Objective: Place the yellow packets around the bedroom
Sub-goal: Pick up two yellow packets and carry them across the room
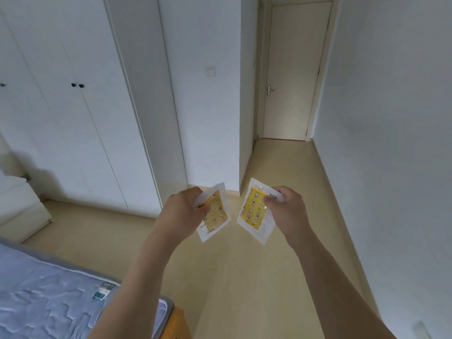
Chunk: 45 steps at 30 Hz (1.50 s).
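Observation:
Both arms reach out over the wooden floor. My left hand (186, 206) pinches a yellow packet (216, 216) with a white border and a star and moon print. My right hand (286, 209) holds a second yellow packet (254, 212) of the same kind by its upper right corner. The two packets hang side by side, a small gap between them, tilted towards each other at the bottom. Whether more packets lie stacked behind either one I cannot tell.
A bed with a blue mattress (49, 297) fills the lower left, a small label (102, 291) on it. White wardrobe doors (73, 118) line the left wall, a white drawer unit (22, 206) beside them. A closed door (291, 77) ends the corridor ahead.

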Motion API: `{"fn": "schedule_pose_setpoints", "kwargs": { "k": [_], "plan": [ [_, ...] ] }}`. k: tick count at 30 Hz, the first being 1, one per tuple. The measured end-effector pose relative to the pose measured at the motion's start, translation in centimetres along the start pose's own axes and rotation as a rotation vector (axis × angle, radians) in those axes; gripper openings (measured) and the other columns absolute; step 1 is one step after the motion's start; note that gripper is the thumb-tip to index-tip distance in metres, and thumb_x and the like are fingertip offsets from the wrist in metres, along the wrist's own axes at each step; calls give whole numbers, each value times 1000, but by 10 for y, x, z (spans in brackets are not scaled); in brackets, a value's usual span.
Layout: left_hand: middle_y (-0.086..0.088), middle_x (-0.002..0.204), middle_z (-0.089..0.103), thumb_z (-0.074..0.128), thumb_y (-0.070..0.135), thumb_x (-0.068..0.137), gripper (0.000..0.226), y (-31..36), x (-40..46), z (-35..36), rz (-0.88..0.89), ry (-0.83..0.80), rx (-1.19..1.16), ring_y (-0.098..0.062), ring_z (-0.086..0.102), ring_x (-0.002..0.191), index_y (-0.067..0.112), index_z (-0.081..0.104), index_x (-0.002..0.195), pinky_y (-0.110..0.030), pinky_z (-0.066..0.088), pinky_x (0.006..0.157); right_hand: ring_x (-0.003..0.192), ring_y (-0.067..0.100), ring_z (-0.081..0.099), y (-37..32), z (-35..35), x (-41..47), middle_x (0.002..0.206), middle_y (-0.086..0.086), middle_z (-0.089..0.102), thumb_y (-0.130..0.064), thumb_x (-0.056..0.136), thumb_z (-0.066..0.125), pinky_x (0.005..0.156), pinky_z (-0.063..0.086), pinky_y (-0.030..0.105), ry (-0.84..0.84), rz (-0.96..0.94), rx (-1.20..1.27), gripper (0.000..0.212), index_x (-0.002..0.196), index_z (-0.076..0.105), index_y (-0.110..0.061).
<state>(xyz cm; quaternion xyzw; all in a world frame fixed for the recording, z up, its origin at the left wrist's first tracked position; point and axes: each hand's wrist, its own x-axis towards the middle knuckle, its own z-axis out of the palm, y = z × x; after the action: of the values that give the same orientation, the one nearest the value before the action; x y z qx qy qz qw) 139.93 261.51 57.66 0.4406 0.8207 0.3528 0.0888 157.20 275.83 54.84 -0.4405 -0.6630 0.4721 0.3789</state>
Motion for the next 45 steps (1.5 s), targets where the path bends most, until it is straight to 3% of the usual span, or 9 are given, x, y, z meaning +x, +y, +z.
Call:
{"fn": "schedule_pose_setpoints", "kwargs": {
  "k": [6,10,13,18,21,30,36,41,45],
  "plan": [
    [6,66,55,61,21,89,16,-11,126,-12,-83,123,45,-13,48,56,21,54,74,-26,34,50,62,17,54,-31,58,142,68,-2,60,-12,83,60,58,40,27,-93,-52,57,17,70,58,-21],
    [-2,72,61,62,20,88,9,-43,196,-10,-161,152,32,-18,49,59,17,59,81,-28,38,53,64,17,54,-33,112,215,76,3,64,-13,83,59,61,42,30,-209,-67,53,7,87,65,-15],
    [-3,73,63,62,20,87,6,-74,251,-3,-203,164,16,-17,49,58,18,60,82,-27,38,53,64,18,54,-29,160,268,72,3,63,-13,82,59,60,42,30,-264,-71,24,7,84,65,-17],
    [-4,75,63,62,21,86,6,-140,349,-21,-253,226,20,-21,54,64,16,60,83,-29,40,54,71,25,58,-41,259,356,87,13,67,-12,83,58,64,43,32,-336,-102,-26,8,87,64,-13],
    [-5,73,62,64,19,85,8,-179,405,-54,-295,290,-11,-25,54,64,16,60,79,-34,43,55,80,25,64,-68,319,400,84,3,67,-14,84,57,65,46,32,-410,-132,-73,10,89,64,-19],
    [-2,73,65,62,19,90,8,-287,510,-146,-415,446,-19,-14,49,55,20,62,82,-24,34,50,81,23,65,-131,513,504,84,0,68,-13,82,56,72,54,37,-582,-219,-82,12,86,65,-22],
    [2,75,67,63,25,90,3,-391,578,-210,-499,539,57,-19,62,65,24,64,87,-37,51,59,80,30,64,-158,680,549,86,9,68,-12,80,57,66,51,35,-745,-262,-34,10,83,65,-16],
    [3,71,63,64,22,90,17,-468,650,-280,-597,585,155,-19,59,64,26,56,75,-32,46,58,68,26,54,-190,818,594,84,19,63,-14,78,56,63,43,34,-867,-270,23,14,86,62,-5],
    [2,73,62,64,19,90,13,-520,692,-345,-671,622,203,-20,60,66,21,57,79,-30,46,56,80,26,65,-234,916,616,84,4,69,-13,82,56,70,53,38,-940,-296,28,10,84,66,-17]
  ]
}}
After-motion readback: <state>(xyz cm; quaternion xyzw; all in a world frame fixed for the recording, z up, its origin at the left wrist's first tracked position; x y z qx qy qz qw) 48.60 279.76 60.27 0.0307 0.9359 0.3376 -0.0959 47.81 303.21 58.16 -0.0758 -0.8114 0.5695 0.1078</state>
